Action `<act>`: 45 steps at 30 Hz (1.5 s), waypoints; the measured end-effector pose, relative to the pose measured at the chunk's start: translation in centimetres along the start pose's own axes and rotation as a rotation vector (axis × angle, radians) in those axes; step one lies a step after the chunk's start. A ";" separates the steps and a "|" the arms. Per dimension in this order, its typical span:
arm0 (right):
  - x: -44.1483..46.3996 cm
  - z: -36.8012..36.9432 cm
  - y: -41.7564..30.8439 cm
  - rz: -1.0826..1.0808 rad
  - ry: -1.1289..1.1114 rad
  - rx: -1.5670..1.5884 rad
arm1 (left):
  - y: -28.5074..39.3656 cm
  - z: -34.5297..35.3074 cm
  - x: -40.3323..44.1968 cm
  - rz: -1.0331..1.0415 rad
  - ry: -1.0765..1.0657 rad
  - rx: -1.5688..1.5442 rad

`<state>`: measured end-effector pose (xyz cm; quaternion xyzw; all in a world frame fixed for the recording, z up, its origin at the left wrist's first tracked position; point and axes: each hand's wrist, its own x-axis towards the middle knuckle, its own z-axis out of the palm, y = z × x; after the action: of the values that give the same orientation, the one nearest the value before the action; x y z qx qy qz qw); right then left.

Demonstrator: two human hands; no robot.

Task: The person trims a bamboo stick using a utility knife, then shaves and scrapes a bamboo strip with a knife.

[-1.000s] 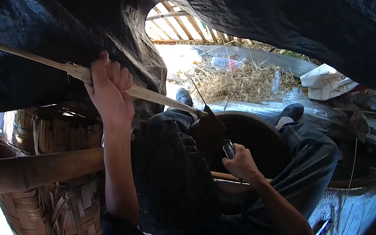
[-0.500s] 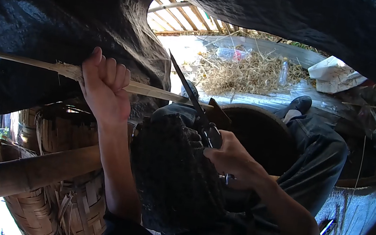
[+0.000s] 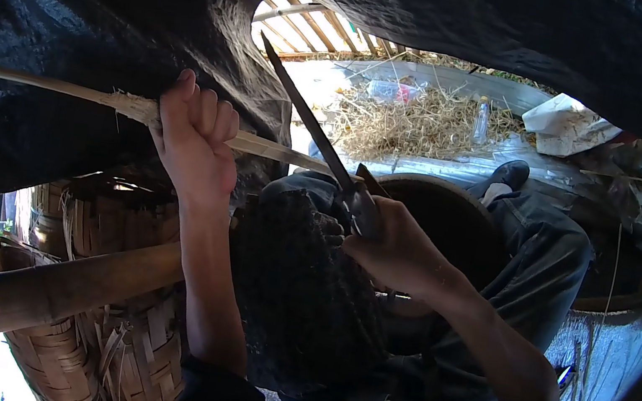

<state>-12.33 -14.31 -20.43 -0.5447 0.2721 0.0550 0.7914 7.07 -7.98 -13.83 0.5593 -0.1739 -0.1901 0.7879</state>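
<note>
My left hand [image 3: 201, 129] is closed in a fist around a long pale bamboo strip [image 3: 282, 153], which runs across the view from the left edge. A frayed, shaggy patch lies on the strip just left of the fist. In my right hand [image 3: 405, 253] is the handle of a long dark knife [image 3: 313, 123]. Its blade points up and to the left, and crosses the strip's right end. Whether the edge touches the strip, I cannot tell. Behind the knife, a dark wooden piece [image 3: 373, 182] stands at the rim of a round dark container [image 3: 426, 182].
Woven bamboo baskets [image 3: 58, 352] and a thick bamboo pole [image 3: 87, 280] are at lower left. A dark cloth pad [image 3: 307, 283] covers my lap. Ahead lie straw [image 3: 410, 126], a clear bottle [image 3: 481, 121] and a white sack [image 3: 567, 125]. Black sheeting [image 3: 116, 5] hangs above and left.
My left hand has shifted slightly right and up with the bamboo strip. The knife has swung, its tip now higher and further left. My right hand has turned a little.
</note>
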 end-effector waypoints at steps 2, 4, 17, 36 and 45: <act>-0.7 0.4 -0.9 -0.111 0.031 -0.013 | 0.1 0.1 0.3 0.019 0.012 -0.002; -1.2 1.1 -0.1 -0.224 0.062 -0.017 | 0.1 -0.2 0.4 0.011 -0.019 -0.015; -1.1 1.8 0.1 -0.207 0.115 -0.008 | 0.2 -0.3 0.8 0.039 0.107 0.021; 1.1 2.3 3.9 -0.173 0.249 -0.304 | 0.0 0.9 0.1 0.084 0.096 0.018; 0.0 3.5 6.8 -0.139 0.234 -0.242 | 0.0 0.3 0.0 0.075 0.121 0.018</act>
<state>-13.62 -8.52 -25.21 -0.6562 0.3155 -0.0311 0.6848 6.91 -8.23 -13.77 0.5698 -0.1482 -0.1248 0.7986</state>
